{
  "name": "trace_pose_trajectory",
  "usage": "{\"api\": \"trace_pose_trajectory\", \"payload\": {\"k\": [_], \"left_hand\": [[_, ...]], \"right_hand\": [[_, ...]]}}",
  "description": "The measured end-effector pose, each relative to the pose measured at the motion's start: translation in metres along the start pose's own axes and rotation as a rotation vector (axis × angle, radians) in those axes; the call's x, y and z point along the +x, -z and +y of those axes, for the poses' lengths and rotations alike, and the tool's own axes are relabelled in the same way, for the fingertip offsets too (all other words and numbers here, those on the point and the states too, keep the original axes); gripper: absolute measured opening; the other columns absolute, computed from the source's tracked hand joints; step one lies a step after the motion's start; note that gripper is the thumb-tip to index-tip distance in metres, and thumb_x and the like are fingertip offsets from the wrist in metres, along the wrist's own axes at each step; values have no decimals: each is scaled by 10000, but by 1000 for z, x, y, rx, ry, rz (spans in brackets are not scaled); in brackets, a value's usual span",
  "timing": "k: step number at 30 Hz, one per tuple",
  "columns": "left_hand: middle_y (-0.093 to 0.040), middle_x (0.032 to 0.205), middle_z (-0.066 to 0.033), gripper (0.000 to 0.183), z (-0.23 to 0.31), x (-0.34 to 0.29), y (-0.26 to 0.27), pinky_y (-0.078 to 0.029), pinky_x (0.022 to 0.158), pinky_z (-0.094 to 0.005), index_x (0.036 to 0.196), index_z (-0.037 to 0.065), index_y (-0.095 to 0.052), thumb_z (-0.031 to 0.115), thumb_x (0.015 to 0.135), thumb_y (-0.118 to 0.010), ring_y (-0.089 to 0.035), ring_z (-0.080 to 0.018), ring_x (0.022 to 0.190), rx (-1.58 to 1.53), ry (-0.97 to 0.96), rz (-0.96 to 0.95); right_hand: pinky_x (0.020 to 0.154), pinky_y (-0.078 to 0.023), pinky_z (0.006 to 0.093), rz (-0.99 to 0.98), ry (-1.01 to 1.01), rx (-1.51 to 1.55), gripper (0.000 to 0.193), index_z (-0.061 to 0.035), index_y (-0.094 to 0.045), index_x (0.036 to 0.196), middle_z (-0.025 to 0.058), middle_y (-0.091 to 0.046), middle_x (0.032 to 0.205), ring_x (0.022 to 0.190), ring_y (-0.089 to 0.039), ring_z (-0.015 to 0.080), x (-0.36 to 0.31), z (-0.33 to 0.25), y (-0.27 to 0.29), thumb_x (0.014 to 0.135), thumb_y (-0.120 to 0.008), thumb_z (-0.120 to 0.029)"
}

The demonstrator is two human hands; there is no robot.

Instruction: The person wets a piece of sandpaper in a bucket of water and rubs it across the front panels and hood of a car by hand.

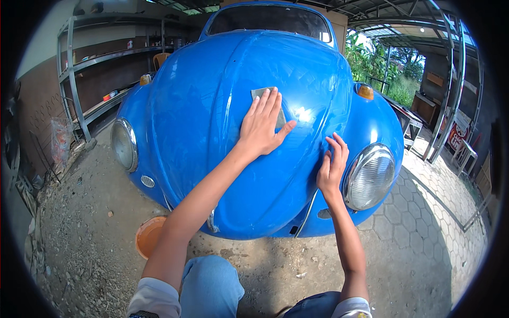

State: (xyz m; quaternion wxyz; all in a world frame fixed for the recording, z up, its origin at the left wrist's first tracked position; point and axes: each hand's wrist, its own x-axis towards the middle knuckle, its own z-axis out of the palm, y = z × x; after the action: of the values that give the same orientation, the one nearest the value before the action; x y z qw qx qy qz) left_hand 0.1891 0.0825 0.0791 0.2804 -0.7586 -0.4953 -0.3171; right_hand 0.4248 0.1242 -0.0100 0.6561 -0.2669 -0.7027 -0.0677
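Note:
Flat on the blue hood [191,100] of a rounded car lies my left hand [262,124], fingers stretched out. Under its palm and fingers is a thin grey sheet [257,93] that looks like sandpaper; its corners show past the fingertips and beside the thumb, and the rest is hidden. My right hand [332,165] rests with loosely bent, parted fingers at the hood's right edge, just left of the right headlight [370,176]. I see nothing in it. Pale smears and streaks mark the paint around both hands.
An orange bucket [150,236] stands on the dirt ground by my left forearm. The left headlight [124,144] and chrome hood handle [212,222] stick out from the body. Metal shelves [74,69] line the left wall; paving [413,212] lies at right.

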Motion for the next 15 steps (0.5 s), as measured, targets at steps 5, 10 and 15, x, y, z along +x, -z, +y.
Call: {"api": "trace_pose_trajectory", "payload": {"k": [5,10,15], "left_hand": [[-225,1739,-271,1122,31,-13,-23,-154,1331,-497,1643,-101,-247,812,1000,-368,-187,-379,1636,85,118,108],[-217,1743,-268,1149,7,-14,1,-154,1331,-500,1648,-91,-244,832,980,-388,-177,-390,1636,-35,61,-17],[-212,1735,-293,1193,17,1,-19,-128,1331,-527,1619,-152,-239,835,971,-412,-159,-414,1634,107,157,125]], "right_hand": [[1186,-360,490,12,-26,16,444,-17,-653,1318,218,-552,1476,1360,-513,401,4,-3,5,906,-510,63],[1162,-374,499,38,-50,62,418,-25,-661,1303,226,-553,1468,1338,-512,405,6,-8,2,916,-519,44],[1143,-394,486,18,-23,63,398,-25,-664,1300,227,-564,1448,1318,-527,400,0,-12,-8,930,-527,30]]}}
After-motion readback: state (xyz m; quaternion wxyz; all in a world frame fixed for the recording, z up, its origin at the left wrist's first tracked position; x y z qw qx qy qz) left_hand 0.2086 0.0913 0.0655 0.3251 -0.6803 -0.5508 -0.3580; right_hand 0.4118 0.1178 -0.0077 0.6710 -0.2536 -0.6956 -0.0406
